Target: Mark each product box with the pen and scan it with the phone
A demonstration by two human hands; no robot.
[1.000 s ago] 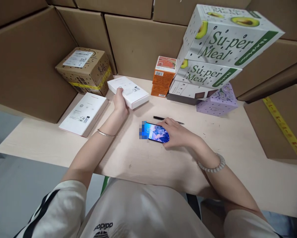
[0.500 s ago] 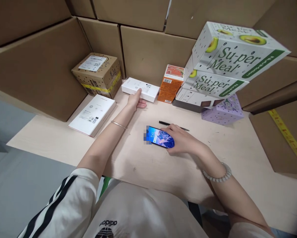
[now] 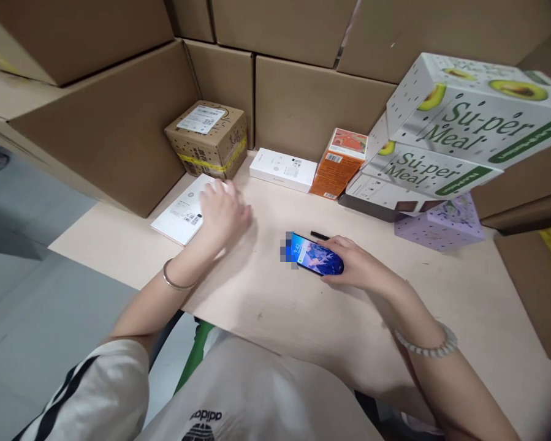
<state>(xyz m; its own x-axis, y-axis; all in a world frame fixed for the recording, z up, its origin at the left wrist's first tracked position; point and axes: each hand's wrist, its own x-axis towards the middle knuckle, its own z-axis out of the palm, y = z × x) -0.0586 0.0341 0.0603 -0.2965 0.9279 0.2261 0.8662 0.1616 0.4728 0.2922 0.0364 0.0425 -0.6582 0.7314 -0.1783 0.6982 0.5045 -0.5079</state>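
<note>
My right hand [image 3: 355, 264] is wrapped round the right end of a smartphone [image 3: 319, 254], its lit screen facing up and showing a clock. Just behind these fingers lies a black pen [image 3: 320, 235], partly covered by the hand. My left hand [image 3: 224, 211] is over the right edge of a flat white box [image 3: 178, 209], with its fingers apart and the thumb side toward the table's middle. Whether the fingertips touch that box I cannot tell. A narrower white box [image 3: 282, 168] lies against the cardboard at the back.
A taped brown carton [image 3: 206, 138] stands behind the flat white box. To the right are an orange box [image 3: 337, 165], stacked Su-per Meal boxes [image 3: 482, 122] and a purple box [image 3: 440, 226]. Large cardboard boxes [image 3: 321, 98] wall the back and sides of the pale tabletop [image 3: 275, 294].
My left hand has left the narrow white box and moved left and nearer, to the flat white box. My right hand still holds the smartphone. The view has shifted left.
</note>
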